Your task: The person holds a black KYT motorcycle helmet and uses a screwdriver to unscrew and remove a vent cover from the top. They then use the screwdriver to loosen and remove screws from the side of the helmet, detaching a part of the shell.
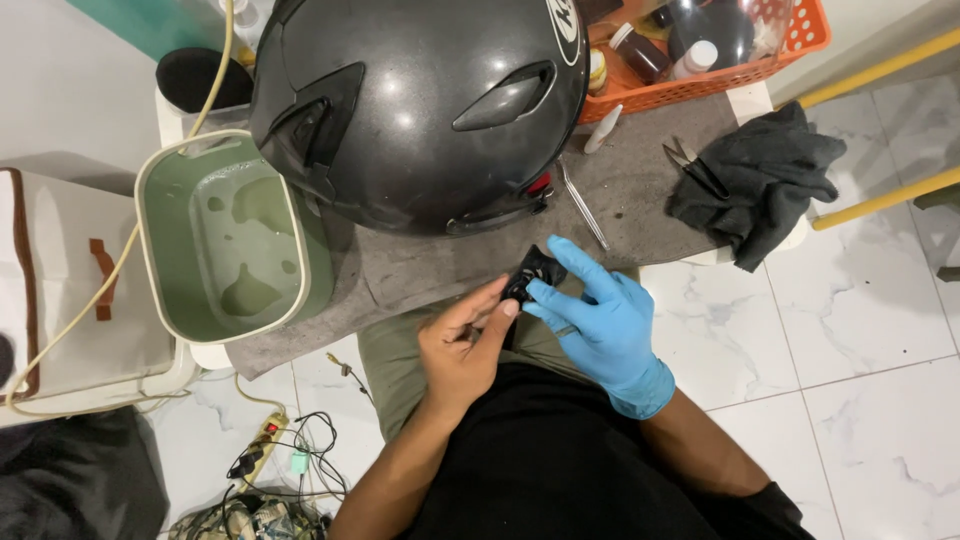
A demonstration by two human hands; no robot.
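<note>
A small black part (532,272) sits between both my hands, just in front of a big dark grey helmet (420,110) on a grey mat (640,200). My bare left hand (462,345) pinches the part's lower left edge with its fingertips. My right hand (600,325) wears a blue glove and grips the part from the right, index finger stretched over its top. Most of the part is hidden by the fingers.
A pale green basin (225,240) with a little water stands left of the helmet. Tweezers (582,205), pliers (690,165), a dark cloth (765,180) lie on the mat. An orange basket (700,60) with bottles is behind. Cables and a power strip (270,440) lie on the floor.
</note>
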